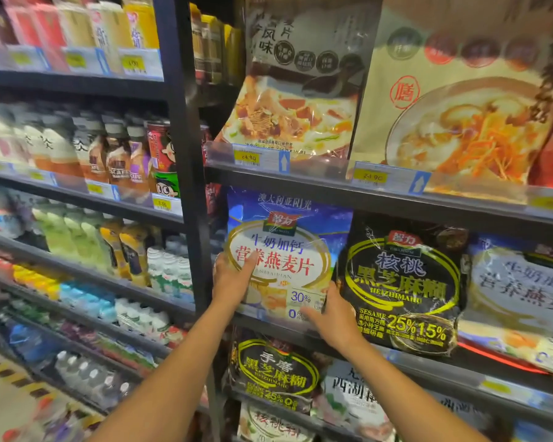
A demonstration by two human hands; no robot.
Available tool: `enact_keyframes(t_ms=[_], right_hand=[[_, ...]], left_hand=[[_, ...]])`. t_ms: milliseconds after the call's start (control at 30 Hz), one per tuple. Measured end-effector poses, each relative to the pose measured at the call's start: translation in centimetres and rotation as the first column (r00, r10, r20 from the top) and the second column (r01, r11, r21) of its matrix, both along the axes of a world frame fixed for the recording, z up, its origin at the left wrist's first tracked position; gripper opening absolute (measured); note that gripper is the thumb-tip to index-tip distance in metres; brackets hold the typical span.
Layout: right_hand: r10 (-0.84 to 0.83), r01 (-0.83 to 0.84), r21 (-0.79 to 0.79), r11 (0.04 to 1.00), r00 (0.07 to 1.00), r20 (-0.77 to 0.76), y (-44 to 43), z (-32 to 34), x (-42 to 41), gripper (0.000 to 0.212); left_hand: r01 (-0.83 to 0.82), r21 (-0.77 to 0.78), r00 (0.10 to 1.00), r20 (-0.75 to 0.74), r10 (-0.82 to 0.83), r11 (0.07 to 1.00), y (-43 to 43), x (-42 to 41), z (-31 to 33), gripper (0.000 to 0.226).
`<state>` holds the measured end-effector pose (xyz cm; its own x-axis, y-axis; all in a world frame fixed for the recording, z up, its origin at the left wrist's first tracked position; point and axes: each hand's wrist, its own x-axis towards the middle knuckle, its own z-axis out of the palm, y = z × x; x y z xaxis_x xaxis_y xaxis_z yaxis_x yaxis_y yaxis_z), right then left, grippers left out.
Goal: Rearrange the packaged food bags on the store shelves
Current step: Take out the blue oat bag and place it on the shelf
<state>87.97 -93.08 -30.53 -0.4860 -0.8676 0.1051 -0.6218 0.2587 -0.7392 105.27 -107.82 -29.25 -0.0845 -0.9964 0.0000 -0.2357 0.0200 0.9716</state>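
A blue oatmeal bag (pixel 288 250) with a white oval label stands upright at the left end of the middle shelf (pixel 428 366). My left hand (pixel 233 279) grips its left edge, thumb across the front. My right hand (pixel 332 317) holds its lower right corner, between it and a black sesame-paste bag (pixel 403 288) beside it. A second blue oatmeal bag (pixel 521 288) leans further right. On the shelf above stand a grey cereal bag (pixel 300 90) and a beige cereal bag (pixel 460 100). Below, a smaller black sesame bag (pixel 275 371) and a white bag (pixel 355 400) sit.
A dark upright post (pixel 186 154) separates this bay from drink shelves on the left, filled with bottles (pixel 115 151) and cans. Price-tag strips (pixel 262 157) run along the shelf fronts. The floor with yellow-black hazard tape (pixel 10 374) shows at the lower left.
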Motion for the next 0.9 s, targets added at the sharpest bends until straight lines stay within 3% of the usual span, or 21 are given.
enact_keyframes(t_ms=[67,200,300,500,800,900], right_hand=[[0.002,-0.002,-0.005,1.000,1.000,0.017,-0.2,-0.1,-0.1,0.062],[-0.003,0.004,-0.027,1.000,0.999,0.052,-0.5,0.3,-0.3,0.060],[-0.018,0.025,-0.087,0.996,0.997,0.081,-0.6,1.3,-0.6,0.059],[-0.012,0.038,-0.188,0.982,0.990,0.139,0.2,3.1,-1.9,0.044],[0.010,0.055,-0.232,0.971,0.963,0.269,4.1,1.9,-3.1,0.047],[0.031,0.039,-0.225,0.974,0.953,0.300,5.3,1.8,-3.2,0.043]], left_hand=[[-0.013,-0.002,1.000,0.007,0.013,1.000,-1.2,0.0,-1.1,0.121],[-0.014,-0.019,1.000,0.004,0.014,1.000,-1.2,-0.3,-0.1,0.099],[-0.033,-0.039,0.999,0.013,0.034,0.999,-1.5,-0.7,1.0,0.105],[0.028,-0.063,1.000,0.011,-0.027,0.998,-0.8,-1.0,3.8,0.065],[0.091,-0.097,0.995,0.043,-0.087,0.991,0.7,-0.9,3.5,0.076],[0.186,-0.132,0.982,0.047,-0.181,0.974,1.1,-0.4,3.0,0.067]])
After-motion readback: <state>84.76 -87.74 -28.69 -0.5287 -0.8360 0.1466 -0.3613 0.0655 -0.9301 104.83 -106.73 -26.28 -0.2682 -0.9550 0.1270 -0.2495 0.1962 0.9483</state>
